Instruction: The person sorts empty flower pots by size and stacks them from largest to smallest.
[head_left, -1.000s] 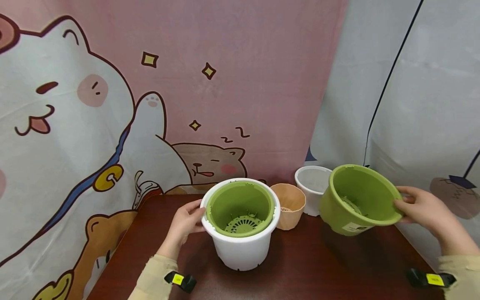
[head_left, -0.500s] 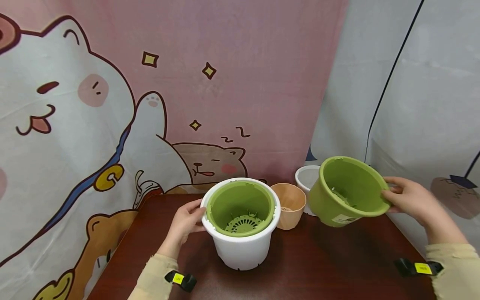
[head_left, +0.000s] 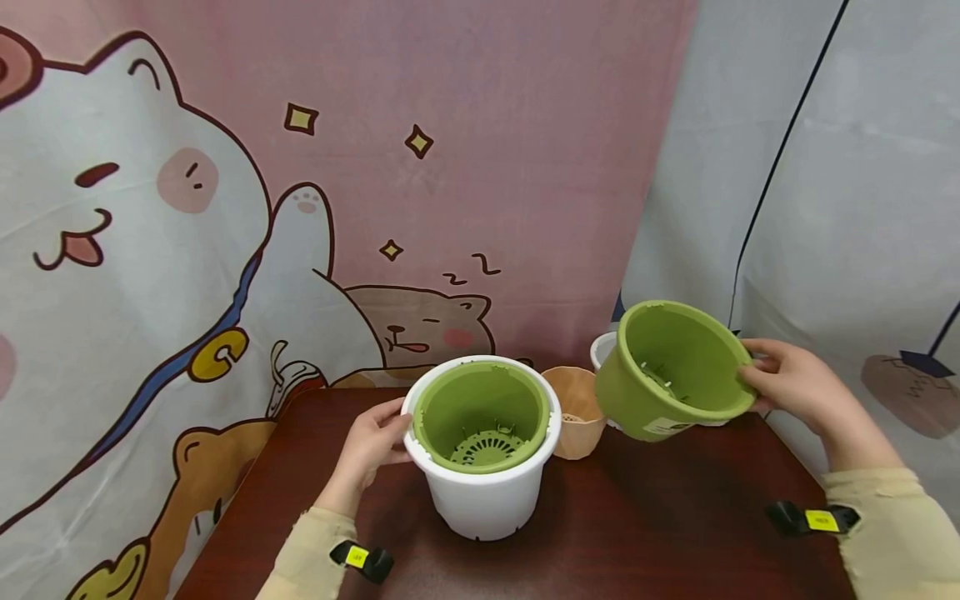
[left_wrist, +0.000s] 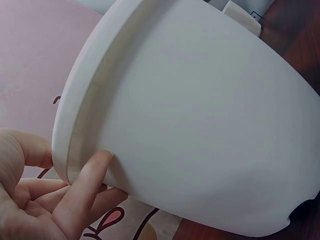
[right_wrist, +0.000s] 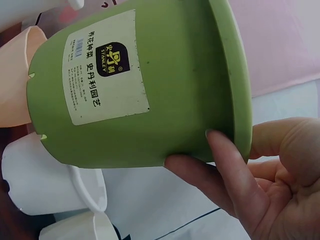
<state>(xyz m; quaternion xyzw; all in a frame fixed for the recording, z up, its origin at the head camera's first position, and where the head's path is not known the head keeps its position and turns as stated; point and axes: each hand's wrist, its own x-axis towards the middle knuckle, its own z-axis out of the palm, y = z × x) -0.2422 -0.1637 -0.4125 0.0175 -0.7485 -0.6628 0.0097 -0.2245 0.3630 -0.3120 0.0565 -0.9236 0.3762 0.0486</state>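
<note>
My left hand [head_left: 375, 442] pinches the left rim of a large white flowerpot [head_left: 483, 504] that stands upright on the table. Nested inside that pot is a green flowerpot [head_left: 480, 396], its slotted bottom showing. In the left wrist view, thumb and fingers clasp the white pot's rim [left_wrist: 75, 100]. Off to the right, my right hand [head_left: 795, 387] grips a second green flowerpot [head_left: 675, 358] by its right rim and holds it up, tilted to the left. A white printed label [right_wrist: 107, 67] on its side shows in the right wrist view.
Right behind the white pot stands a peach flowerpot [head_left: 573, 417], partly covered by the raised green one. A smaller white flowerpot [head_left: 602, 350] behind it is mostly hidden; the right wrist view shows it as a white pot [right_wrist: 45, 175] beside a cream pot [right_wrist: 80, 227]. A printed curtain [head_left: 510, 167] hangs behind the dark red table [head_left: 675, 533].
My right hand has carried the raised green flowerpot leftward and a little up, so it now covers more of the white pot behind and overlaps the peach one. My left hand stays put.
</note>
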